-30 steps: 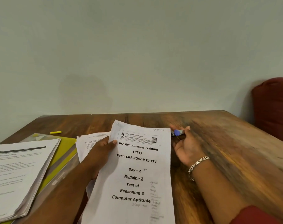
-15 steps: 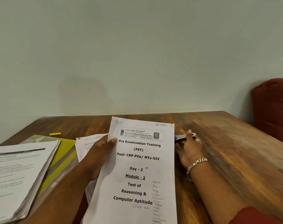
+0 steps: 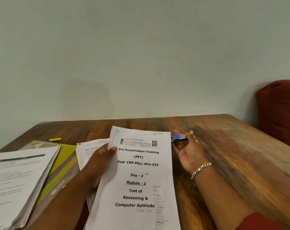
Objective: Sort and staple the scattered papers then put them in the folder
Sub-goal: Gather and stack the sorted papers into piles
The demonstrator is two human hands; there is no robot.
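Note:
My left hand (image 3: 99, 165) grips a set of white papers (image 3: 141, 180) headed "Pre Examination Training" by its left edge, thumb on top. My right hand (image 3: 189, 151) holds a small silver and blue stapler (image 3: 180, 136) in its fingertips, just off the set's top right corner. Another loose sheet (image 3: 89, 151) lies under and behind my left hand. A thick stack of printed papers (image 3: 20, 180) rests at the left on a yellow-green folder (image 3: 64, 156).
A wooden table (image 3: 240, 163) runs to a plain wall at the back. A small yellow marker (image 3: 55, 139) lies at the back left. A dark red cushion (image 3: 280, 112) sits off the table's right side.
My right hand turned palm up and brought the stapler back to the set's top right corner. The paper set barely shifted in my left hand.

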